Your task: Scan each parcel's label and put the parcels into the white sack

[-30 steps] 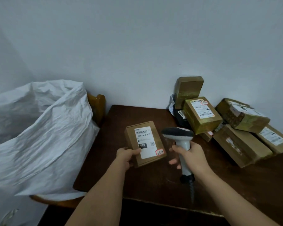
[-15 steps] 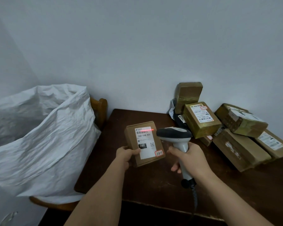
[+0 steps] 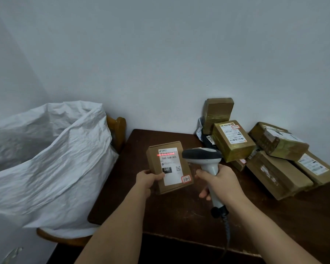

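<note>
My left hand (image 3: 148, 178) grips the lower left corner of a small brown parcel (image 3: 181, 179), held tilted above the dark table (image 3: 175, 212) with its white label (image 3: 170, 164) facing me. A red scan line lies across the barcode at the label's top. My right hand (image 3: 220, 184) grips the handle of a grey and black barcode scanner (image 3: 202, 155), whose head points left at the label. The white sack (image 3: 51, 168) stands open at the left, on a wooden chair.
Several taped brown parcels (image 3: 274, 174) are piled at the table's back right against the wall, one (image 3: 232, 140) with its label up. The scanner's cable (image 3: 226, 227) hangs over the table's front edge. The chair back (image 3: 118, 130) rises between sack and table.
The scanner's head moved left toward the parcel and its red line came on across the barcode. The parcel stays in my left hand.
</note>
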